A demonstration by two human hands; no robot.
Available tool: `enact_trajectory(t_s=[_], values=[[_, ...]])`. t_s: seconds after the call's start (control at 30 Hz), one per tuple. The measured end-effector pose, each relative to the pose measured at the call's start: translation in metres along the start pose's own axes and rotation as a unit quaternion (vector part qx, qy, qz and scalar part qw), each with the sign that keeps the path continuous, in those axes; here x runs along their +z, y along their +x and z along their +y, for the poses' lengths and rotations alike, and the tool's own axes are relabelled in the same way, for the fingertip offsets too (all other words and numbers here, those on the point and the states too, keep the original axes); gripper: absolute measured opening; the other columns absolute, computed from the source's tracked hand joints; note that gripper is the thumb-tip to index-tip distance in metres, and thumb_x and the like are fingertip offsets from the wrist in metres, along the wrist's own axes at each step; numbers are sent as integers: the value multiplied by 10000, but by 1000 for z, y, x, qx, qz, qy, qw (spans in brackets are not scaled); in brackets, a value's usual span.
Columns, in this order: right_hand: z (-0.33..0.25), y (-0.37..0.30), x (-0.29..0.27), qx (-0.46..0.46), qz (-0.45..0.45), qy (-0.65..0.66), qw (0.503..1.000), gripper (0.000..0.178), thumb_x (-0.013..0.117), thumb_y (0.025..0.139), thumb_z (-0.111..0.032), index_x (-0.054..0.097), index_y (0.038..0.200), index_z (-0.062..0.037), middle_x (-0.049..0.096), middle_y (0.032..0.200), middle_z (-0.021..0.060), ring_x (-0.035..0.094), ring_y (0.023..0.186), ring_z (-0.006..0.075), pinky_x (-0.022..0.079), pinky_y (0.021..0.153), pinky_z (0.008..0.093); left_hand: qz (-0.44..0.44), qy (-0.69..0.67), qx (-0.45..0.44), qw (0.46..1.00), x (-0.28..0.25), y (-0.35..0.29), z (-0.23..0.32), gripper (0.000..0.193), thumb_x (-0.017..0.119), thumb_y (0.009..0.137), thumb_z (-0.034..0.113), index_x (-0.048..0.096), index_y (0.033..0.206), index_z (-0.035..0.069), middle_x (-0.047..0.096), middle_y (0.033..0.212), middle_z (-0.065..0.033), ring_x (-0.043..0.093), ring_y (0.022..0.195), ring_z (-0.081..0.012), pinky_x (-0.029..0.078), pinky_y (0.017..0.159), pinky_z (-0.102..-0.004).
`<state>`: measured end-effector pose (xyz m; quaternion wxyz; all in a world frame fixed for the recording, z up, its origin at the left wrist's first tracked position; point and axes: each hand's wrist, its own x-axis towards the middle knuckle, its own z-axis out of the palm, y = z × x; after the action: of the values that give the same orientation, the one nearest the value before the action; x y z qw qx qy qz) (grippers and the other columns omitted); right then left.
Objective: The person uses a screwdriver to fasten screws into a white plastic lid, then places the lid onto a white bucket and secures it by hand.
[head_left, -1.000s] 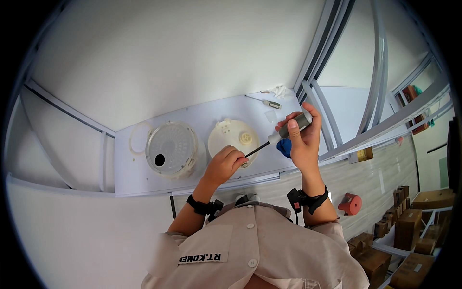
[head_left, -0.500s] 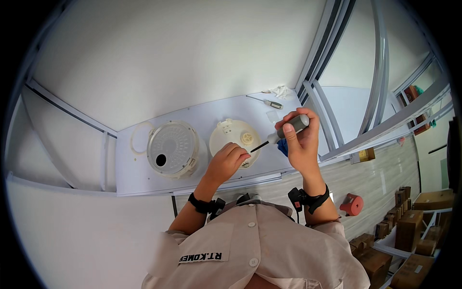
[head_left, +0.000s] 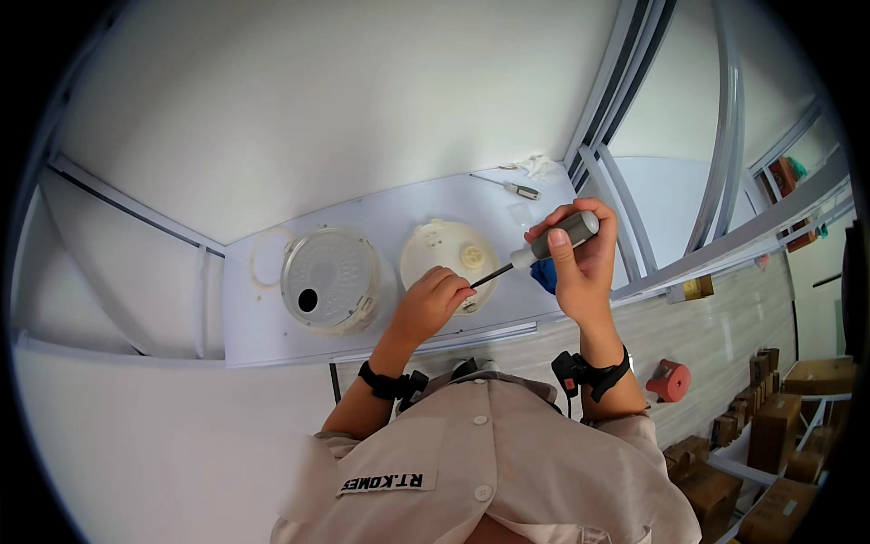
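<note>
My right hand (head_left: 587,276) is wrapped round the grey handle of a screwdriver (head_left: 565,234). Its dark shaft slants down to the left, and the tip meets the fingertips of my left hand (head_left: 431,303). Those left fingers are pinched together; whatever is between them is too small to make out. Both hands are over the near side of a round cream plastic lid (head_left: 419,252), which carries a small round cream fitting (head_left: 472,257). Left of it stands a round cream appliance part (head_left: 332,279) with a translucent top and a dark round hole.
A second screwdriver (head_left: 521,191) lies at the back of the white table (head_left: 254,340), near a crumpled white cloth (head_left: 541,167). A pale ring (head_left: 256,265) lies far left. Something blue (head_left: 544,275) is beside my right hand. Metal frame posts (head_left: 625,213) rise at the right.
The screwdriver's tip has come to my left fingertips, where a small gap showed before. My left hand stays pinched, and the whole view has shifted slightly.
</note>
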<state>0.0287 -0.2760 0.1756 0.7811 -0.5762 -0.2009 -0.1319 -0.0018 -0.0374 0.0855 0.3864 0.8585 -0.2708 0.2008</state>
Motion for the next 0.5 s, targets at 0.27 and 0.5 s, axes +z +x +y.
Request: enact_trajectory(t_s=[0.27, 0.5], values=[[-1, 3, 0, 1, -54, 16, 998, 420, 648, 1054, -81, 394, 1388, -87, 592, 1184, 100, 657, 1062, 213, 557, 930, 374, -12, 2, 2, 1000, -2, -2, 0, 138, 808, 899, 97, 699, 936, 20, 644, 856, -102, 628, 769, -290, 513, 665, -403], [-10, 6, -4, 15, -100, -140, 985, 494, 744, 997, -112, 488, 1419, -84, 594, 1277, 111, 647, 1130, 217, 569, 941, 346, -18, 4, 7, 1000, 2, -8, -7, 140, 797, 900, 91, 682, 932, 18, 639, 868, -119, 624, 797, -320, 512, 686, -424]])
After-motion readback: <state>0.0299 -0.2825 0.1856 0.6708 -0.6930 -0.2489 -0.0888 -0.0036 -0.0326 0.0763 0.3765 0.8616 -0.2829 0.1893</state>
